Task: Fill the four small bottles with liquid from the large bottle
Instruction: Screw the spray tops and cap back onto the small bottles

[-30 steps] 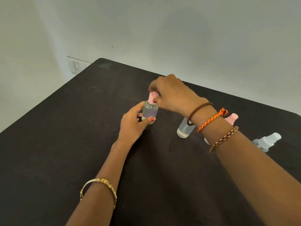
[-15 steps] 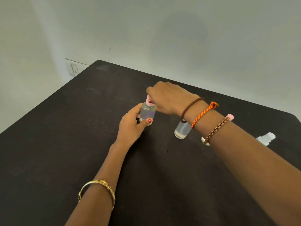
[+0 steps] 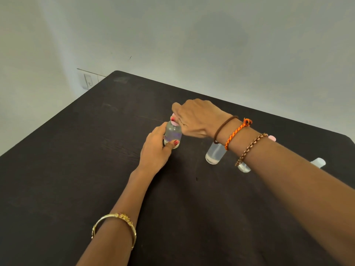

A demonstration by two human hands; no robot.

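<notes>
— Two hands on one bottle, is that right?

— Yes. The left hand [image 3: 155, 148] wraps the lower body of a small clear glass bottle [image 3: 172, 134] standing upright on the dark wooden table [image 3: 76, 169], thumb with a red-painted nail pressed across its front near the base. The right hand [image 3: 196, 120] comes over from above, fingers curled down round the pale pink cap [image 3: 174, 122] on the bottle's neck.

— How does that bottle look?

— Rounded shoulders, short neck, see-through walls with clear liquid inside and a faint purple tint low in the body. Only a sliver of the pink cap shows under the fingers.

— And the others?

— Just right of the held bottle, under the right wrist, stands a clear plastic bottle with a rounded bottom [image 3: 215, 155], a whitish layer at its base; its top is hidden by the wrist. Further right of that, a second clear bottle [image 3: 244, 167] peeks out below the forearm, with a bit of pink cap [image 3: 272, 138] showing above the arm. Furthest right lies a frosted white spray top [image 3: 318, 162], mostly hidden.

— Anything on the arms?

— A gold bangle [image 3: 115, 225] on the left forearm; a brown band, an orange braided cord [image 3: 237, 132] and a brown beaded chain on the right wrist.
</notes>
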